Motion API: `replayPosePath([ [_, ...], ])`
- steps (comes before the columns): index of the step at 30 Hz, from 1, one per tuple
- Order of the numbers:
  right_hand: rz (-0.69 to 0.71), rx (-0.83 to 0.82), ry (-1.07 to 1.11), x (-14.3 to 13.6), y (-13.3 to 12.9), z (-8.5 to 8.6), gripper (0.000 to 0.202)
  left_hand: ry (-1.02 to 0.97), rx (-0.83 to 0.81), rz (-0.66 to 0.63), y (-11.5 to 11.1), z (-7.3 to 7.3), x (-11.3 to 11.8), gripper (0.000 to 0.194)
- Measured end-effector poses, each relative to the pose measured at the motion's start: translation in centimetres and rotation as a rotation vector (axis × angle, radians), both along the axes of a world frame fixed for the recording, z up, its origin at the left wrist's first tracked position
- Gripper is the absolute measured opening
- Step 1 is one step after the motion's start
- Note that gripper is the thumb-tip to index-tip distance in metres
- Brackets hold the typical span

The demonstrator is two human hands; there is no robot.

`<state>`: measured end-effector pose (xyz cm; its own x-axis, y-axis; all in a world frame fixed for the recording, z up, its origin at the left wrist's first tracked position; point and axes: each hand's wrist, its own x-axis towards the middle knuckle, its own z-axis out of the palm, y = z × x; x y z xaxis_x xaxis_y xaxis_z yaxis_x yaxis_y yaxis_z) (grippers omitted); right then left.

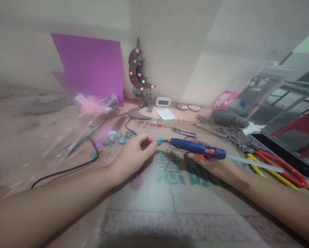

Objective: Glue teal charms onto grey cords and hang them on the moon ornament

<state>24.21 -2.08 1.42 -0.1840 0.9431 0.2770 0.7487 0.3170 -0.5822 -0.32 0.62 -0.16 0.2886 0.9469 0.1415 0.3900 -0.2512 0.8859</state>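
My right hand [208, 161] is wrapped round a blue glue gun [190, 146], which lies level with its nozzle pointing left. A translucent glue stick [255, 163] sticks out of its back end, and a small red light glows on its underside. Between thumb and fingertips, my left hand [139, 150] pinches a small turquoise ornament [159, 141]. The nozzle tip meets or nearly meets that ornament; I cannot tell which. Left of my left hand lie several turquoise and grey pieces [122, 138] on the table.
Red-handled pliers [283, 165], a phone-like black screen [283, 155] and grey yarn [229, 119] lie at right. Tweezers [184, 132] rest behind the glue gun. A black cable [97, 151] and plastic bags [92, 106] are at left. A decorated moon hanging [139, 72] is at the wall.
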Motion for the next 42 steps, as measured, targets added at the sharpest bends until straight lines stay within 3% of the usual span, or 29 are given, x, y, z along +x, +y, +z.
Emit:
replayPosePath([
  [11, 0.056, 0.008, -0.041, 0.43, 0.05, -0.34, 0.025, -0.009, -0.029, -0.001, -0.12, 0.21, 0.03, 0.017],
  [42, 0.015, 0.023, 0.024, 0.19, 0.10, -0.42, 0.023, -0.001, 0.000, -0.011, 0.01, 0.11, -0.03, 0.018],
])
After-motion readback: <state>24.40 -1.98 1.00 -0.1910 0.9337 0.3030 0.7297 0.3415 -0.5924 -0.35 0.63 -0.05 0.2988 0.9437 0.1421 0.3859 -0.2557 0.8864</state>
